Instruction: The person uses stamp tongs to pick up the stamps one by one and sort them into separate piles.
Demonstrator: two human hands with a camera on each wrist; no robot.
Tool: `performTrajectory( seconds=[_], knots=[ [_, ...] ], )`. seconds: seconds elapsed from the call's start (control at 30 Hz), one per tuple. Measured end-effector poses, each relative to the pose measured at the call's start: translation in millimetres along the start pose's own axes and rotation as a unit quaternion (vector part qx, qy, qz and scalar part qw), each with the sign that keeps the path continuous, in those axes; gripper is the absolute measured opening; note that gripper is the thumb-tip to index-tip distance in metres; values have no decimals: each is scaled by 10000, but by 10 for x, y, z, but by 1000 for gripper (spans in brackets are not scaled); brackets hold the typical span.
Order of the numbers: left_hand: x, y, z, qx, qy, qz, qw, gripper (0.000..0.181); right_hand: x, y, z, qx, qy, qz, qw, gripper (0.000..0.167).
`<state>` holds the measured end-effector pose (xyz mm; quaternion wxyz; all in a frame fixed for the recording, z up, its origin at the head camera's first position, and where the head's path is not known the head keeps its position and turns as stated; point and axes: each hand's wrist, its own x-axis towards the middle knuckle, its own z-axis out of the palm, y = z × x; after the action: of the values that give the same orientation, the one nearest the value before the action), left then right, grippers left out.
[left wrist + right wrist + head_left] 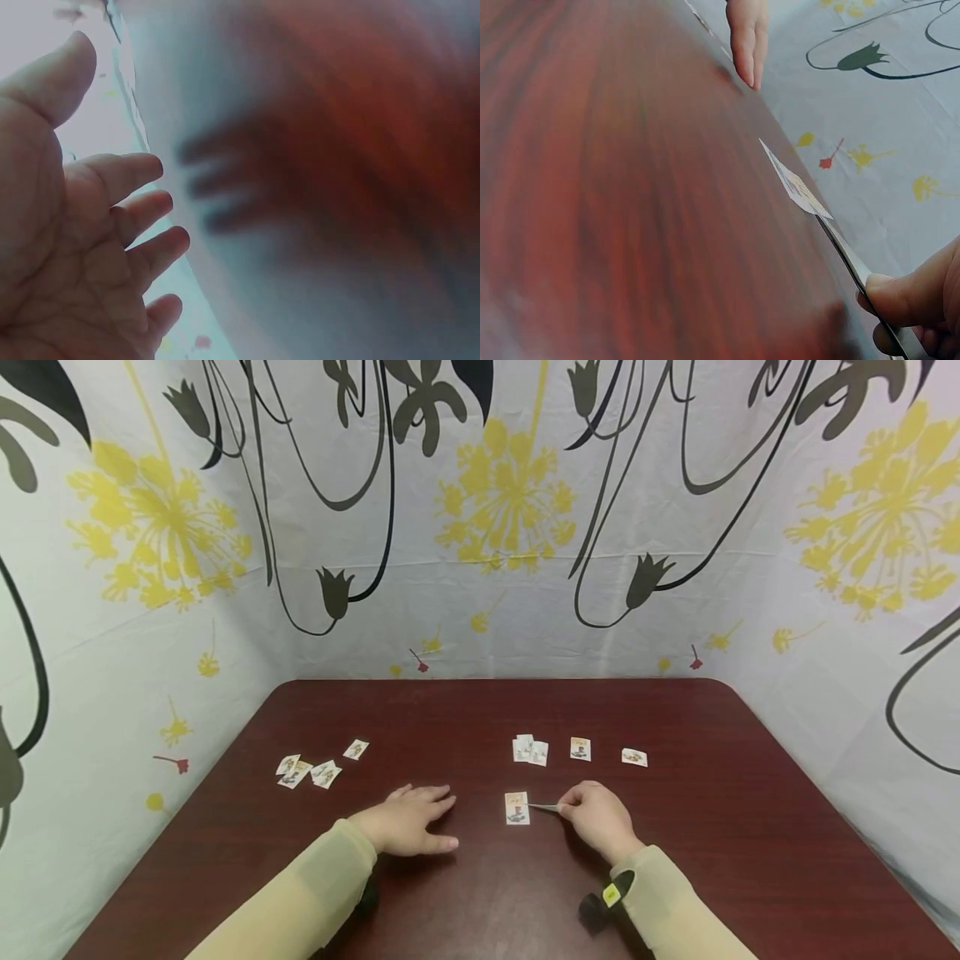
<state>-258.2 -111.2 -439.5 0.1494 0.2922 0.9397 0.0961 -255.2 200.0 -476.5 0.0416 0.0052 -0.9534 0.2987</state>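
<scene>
My right hand (597, 820) pinches metal tweezers (545, 807) between thumb and fingers; their tips are at the right edge of a small printed card (517, 808). In the right wrist view the card (801, 187) stands tilted at the tips of the tweezers (847, 259), with the right hand (922, 300) at the lower right. To the card's left, my left hand (408, 822) is palm down with fingers spread, holding nothing. The left wrist view shows that hand's palm (90, 232) and its parted fingers.
Several small cards overlap at the table's left (297, 775), with a single card (356, 749) beside them. Behind the right hand lie a cluster of cards (530, 750), one card (581, 749) and another (634, 757). A patterned cloth (487, 610) hangs behind the table (450, 702).
</scene>
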Motion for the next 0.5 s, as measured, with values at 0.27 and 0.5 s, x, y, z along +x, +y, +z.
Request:
performTrajectory(
  seconds=[0.27,0.5],
  knots=[
    [-5,-301,-84,-205,209,-646,9975,75,50,81,-64,133,86,133,9998,9],
    [-51,-495,-161,-233,308,-1101,9932,75,83,138,-147,294,121,288,9991,9]
  ],
)
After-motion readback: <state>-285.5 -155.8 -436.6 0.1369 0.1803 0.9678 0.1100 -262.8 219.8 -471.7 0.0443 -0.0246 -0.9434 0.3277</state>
